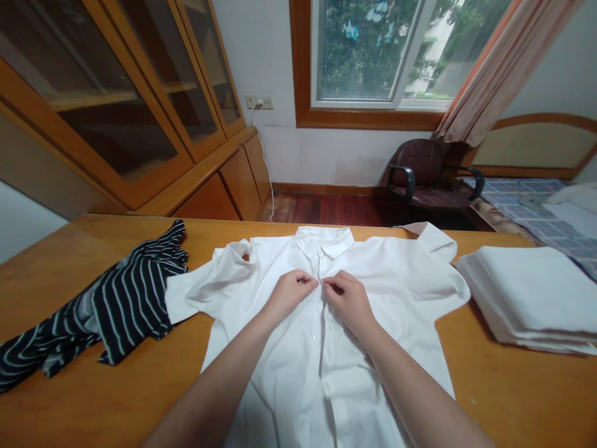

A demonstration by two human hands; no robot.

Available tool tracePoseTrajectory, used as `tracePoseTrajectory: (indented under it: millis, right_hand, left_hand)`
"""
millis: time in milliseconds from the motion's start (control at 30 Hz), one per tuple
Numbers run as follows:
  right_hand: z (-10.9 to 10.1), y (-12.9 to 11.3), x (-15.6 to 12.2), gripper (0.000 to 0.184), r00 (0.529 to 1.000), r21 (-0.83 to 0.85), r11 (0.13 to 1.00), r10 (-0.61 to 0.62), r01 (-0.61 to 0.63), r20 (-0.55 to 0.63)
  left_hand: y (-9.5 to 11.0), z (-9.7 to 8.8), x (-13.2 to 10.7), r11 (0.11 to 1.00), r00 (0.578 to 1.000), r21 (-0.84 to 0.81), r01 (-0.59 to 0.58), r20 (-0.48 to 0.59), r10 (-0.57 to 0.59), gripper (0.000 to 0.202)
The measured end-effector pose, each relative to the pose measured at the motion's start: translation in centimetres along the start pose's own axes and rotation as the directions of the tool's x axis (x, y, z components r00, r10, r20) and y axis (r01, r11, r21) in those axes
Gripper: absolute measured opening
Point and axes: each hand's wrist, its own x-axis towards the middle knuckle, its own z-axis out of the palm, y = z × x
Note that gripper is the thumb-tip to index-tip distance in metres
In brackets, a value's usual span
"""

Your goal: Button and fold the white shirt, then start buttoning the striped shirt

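Note:
A white button-up shirt (284, 348) lies face up on the wooden table, its collar (325, 241) toward the far edge and its sleeves out to the sides. Just below the collar, my left hand (292, 291) pinches one front edge at the placket. Close beside it, my right hand (349, 297) pinches the other front edge, and the fingertips of both hands almost meet. The button between them, if there is one, is hidden. Lower down, the two front edges hang apart, with small buttons showing on the left one.
A black-and-white striped garment (125, 292) lies crumpled on the left of the table (186, 367), against the shirt's cuff. Folded white cloth (536, 292) is stacked at the right. Beyond stand a glass-door cabinet (205, 180), an office chair (426, 177) and a bed (532, 199).

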Motion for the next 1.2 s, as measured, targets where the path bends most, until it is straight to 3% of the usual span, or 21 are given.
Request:
tracePoseTrajectory:
  millis: [200,400,567,733,1200]
  right_hand:
    - [-0.02,-0.21,0.01,0.018,1.000,0.060,0.998,0.003,-0.003,0.001]
    - [-0.17,-0.64,-0.05,0.018,1.000,0.089,0.996,-0.006,0.003,0.029]
    - [-0.45,-1.03,0.03,0.031,0.997,0.099,0.995,0.001,-0.009,0.080]
    - [-0.33,-0.68,0.10,0.017,0.997,0.122,0.991,0.037,-0.045,0.065]
    - [0.45,-0.09,0.06,0.011,0.999,0.096,0.995,0.042,-0.041,-0.014]
  left_hand:
    - [0.34,-0.39,-0.15,0.994,0.994,-0.062,0.087,0.074,-0.083,0.024]
    - [0.33,-0.44,-0.37,0.964,0.987,-0.232,0.130,0.118,-0.105,0.025]
    - [0.45,-0.33,-0.50,0.930,0.980,-0.325,0.174,0.152,-0.130,0.027]
    - [0.43,-0.38,-0.49,0.934,0.984,-0.329,0.137,0.157,-0.088,0.029]
    - [0.83,-0.78,-0.61,0.963,0.978,-0.245,0.109,0.198,-0.060,0.033]
